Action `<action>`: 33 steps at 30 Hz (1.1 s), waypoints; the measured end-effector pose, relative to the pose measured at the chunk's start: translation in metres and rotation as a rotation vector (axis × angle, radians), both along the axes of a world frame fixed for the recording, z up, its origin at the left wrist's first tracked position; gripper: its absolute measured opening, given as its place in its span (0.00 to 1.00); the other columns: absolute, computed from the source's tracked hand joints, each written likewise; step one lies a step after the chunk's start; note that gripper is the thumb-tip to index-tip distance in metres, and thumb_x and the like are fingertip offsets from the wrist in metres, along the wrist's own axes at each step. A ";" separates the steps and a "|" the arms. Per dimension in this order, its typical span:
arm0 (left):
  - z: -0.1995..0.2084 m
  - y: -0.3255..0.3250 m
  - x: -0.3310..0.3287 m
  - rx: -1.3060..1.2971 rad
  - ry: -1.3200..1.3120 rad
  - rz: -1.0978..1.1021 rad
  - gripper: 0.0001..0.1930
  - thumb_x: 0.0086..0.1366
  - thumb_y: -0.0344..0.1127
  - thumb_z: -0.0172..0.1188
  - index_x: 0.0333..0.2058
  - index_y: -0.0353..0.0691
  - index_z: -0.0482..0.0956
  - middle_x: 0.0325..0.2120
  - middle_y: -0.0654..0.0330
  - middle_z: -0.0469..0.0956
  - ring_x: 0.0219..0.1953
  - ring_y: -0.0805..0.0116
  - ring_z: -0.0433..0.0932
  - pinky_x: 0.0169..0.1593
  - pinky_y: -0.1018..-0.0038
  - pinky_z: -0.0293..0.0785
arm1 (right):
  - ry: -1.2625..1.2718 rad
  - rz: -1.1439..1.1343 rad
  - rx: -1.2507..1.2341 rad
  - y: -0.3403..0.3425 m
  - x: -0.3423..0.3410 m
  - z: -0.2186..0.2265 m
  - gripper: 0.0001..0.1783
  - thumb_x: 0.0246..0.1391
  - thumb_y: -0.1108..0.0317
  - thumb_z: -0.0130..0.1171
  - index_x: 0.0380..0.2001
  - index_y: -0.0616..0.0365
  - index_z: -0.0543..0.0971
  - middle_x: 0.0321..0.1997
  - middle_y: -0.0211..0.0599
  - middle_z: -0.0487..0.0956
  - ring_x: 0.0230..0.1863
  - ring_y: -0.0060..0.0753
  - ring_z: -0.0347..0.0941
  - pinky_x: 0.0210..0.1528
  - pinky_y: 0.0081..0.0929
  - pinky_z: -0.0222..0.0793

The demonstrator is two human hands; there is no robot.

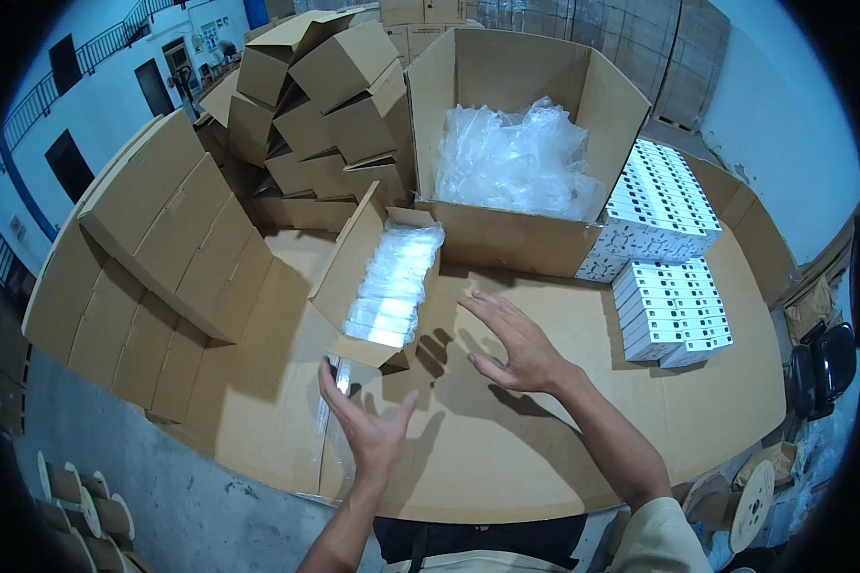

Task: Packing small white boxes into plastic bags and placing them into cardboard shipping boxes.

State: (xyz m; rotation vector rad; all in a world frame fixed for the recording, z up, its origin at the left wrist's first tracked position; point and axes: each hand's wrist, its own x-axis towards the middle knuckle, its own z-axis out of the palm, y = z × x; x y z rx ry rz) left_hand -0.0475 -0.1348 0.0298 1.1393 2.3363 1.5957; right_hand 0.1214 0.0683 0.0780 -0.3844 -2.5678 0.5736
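An open cardboard carton (327, 286) stands in the middle of the table, its flaps up. Inside it is a packed row of items wrapped in clear plastic (392, 285). My left hand (371, 428) is open near the carton's near left corner, with thumb and fingers spread and nothing held. To the right of the carton, my right hand (524, 351) is also open, palm toward the carton, fingers apart and holding nothing. Neither hand clearly touches the carton. By the left fingers a narrow clear plastic strip (333, 420) lies on the cardboard-covered table (506, 449).
Behind the carton sits a large cardboard box (506, 239) of clear plastic bags (516, 158). White printed boxes (674, 306) are stacked at the right. Closed cartons (177, 239) line the left edge, with open cartons (334, 115) piled behind. Spools (86, 501) stand below the table at left.
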 end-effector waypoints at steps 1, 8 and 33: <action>0.001 0.014 -0.004 0.055 -0.026 0.050 0.65 0.47 0.33 0.82 0.73 0.34 0.40 0.71 0.40 0.48 0.74 0.43 0.50 0.75 0.50 0.49 | 0.001 0.004 -0.003 -0.002 0.003 -0.003 0.42 0.56 0.62 0.63 0.72 0.57 0.61 0.71 0.52 0.68 0.75 0.54 0.60 0.78 0.49 0.51; -0.007 0.075 -0.009 0.367 -0.127 0.148 0.71 0.44 0.39 0.86 0.73 0.35 0.36 0.72 0.42 0.42 0.75 0.45 0.46 0.76 0.51 0.45 | -0.042 0.023 -0.079 -0.012 0.006 -0.015 0.45 0.52 0.64 0.65 0.72 0.55 0.61 0.72 0.50 0.67 0.75 0.53 0.58 0.78 0.52 0.49; -0.009 0.041 -0.053 0.411 -0.388 -0.282 0.60 0.54 0.27 0.77 0.74 0.37 0.38 0.65 0.49 0.61 0.63 0.55 0.68 0.66 0.60 0.68 | 0.134 -0.180 -0.341 -0.027 0.049 -0.011 0.40 0.58 0.62 0.68 0.69 0.57 0.62 0.70 0.53 0.65 0.71 0.56 0.63 0.71 0.51 0.62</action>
